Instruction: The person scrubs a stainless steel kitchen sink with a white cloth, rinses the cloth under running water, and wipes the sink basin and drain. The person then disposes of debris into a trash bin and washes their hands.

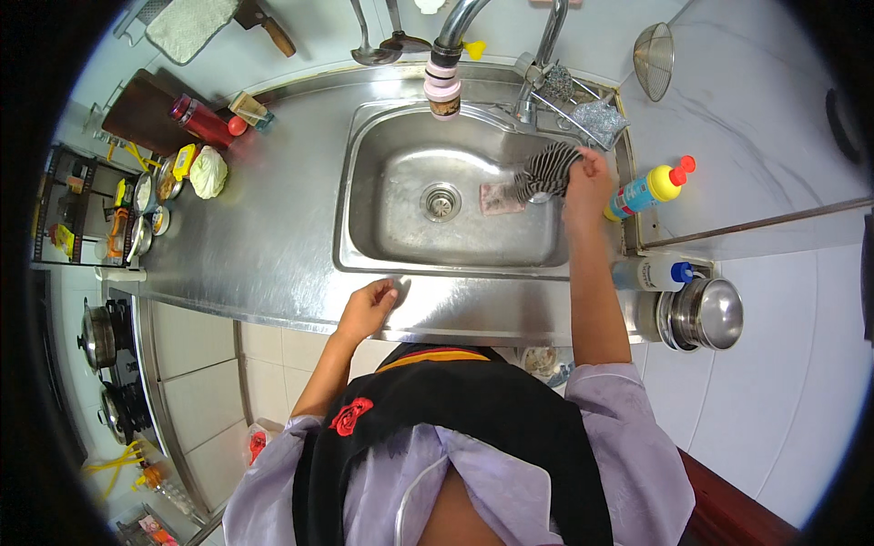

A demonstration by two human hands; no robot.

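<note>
Over the right side of the stainless steel sink (403,249), my right hand (588,184) grips a black-and-white striped cloth (548,169) by its edge. Beneath the cloth, a stained pinkish cloth or pad (498,199) lies flat on the basin floor, to the right of the drain strainer (441,203). A small pale thing beside it is mostly covered by the striped cloth. My left hand (369,307) rests at the counter's front edge, just below the sink rim. Its fingers are curled in, and nothing shows in them.
A faucet with a pink nozzle (442,85) overhangs the basin. Scouring pads sit on a corner rack (580,123). A yellow-topped detergent bottle (642,192), a blue-capped bottle (652,274) and stacked steel bowls (710,314) line the right side. Cabbage (208,172) and a red flask (201,121) stand left.
</note>
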